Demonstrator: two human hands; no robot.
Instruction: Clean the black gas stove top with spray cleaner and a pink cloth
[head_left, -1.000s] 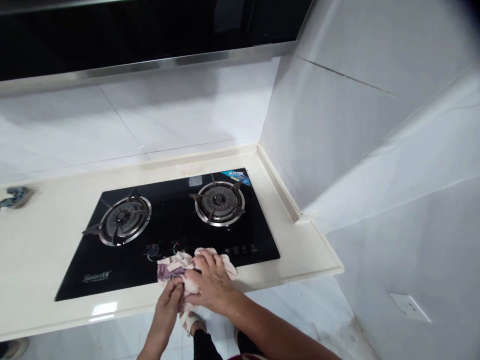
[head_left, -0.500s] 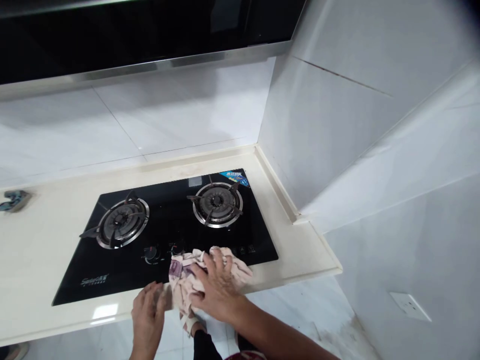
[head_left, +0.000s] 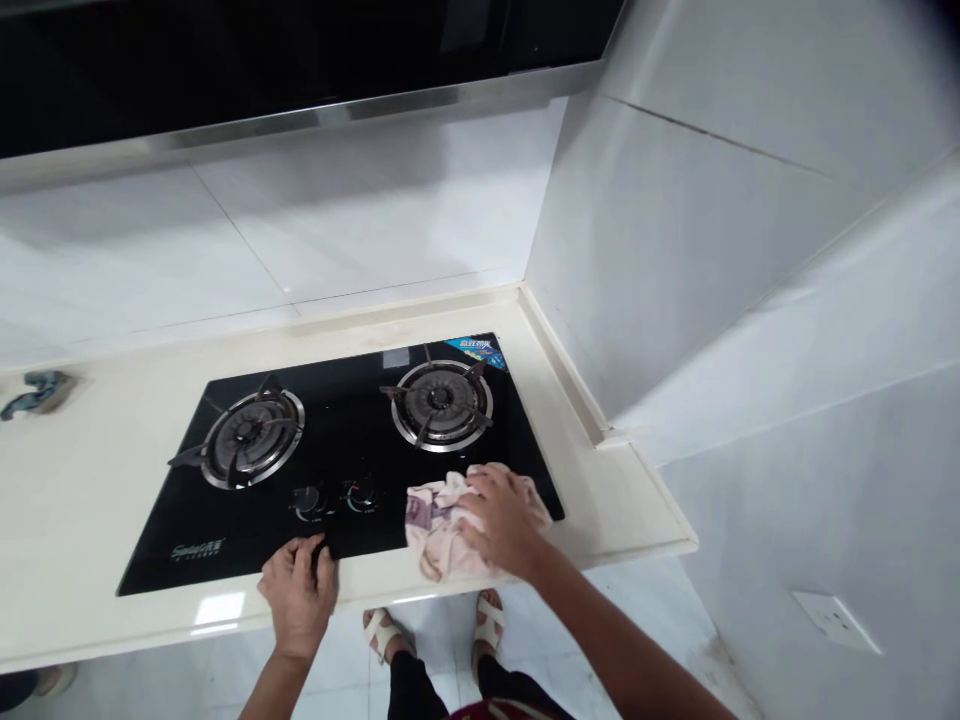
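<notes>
My right hand presses down on a crumpled pale pink cloth with a purple patch, its fingers bent over the fabric. The cloth lies over the front right part of the black glass gas hob and onto the counter's front strip. At the hob's front edge, left of the cloth, my left hand rests with loosely bent fingers and the thumb apart, holding nothing I can see. Just above it are the left control knob and the right control knob.
The hob has a left burner and a right burner with raised pan supports. A dark range hood hangs above. A dark bluish cloth-like item lies on the cream counter. Tiled walls close off the back and right.
My right hand has slid the cloth to the right along the hob's front edge, uncovering the right knob. My left hand stays near the front edge. The view has shifted slightly.
</notes>
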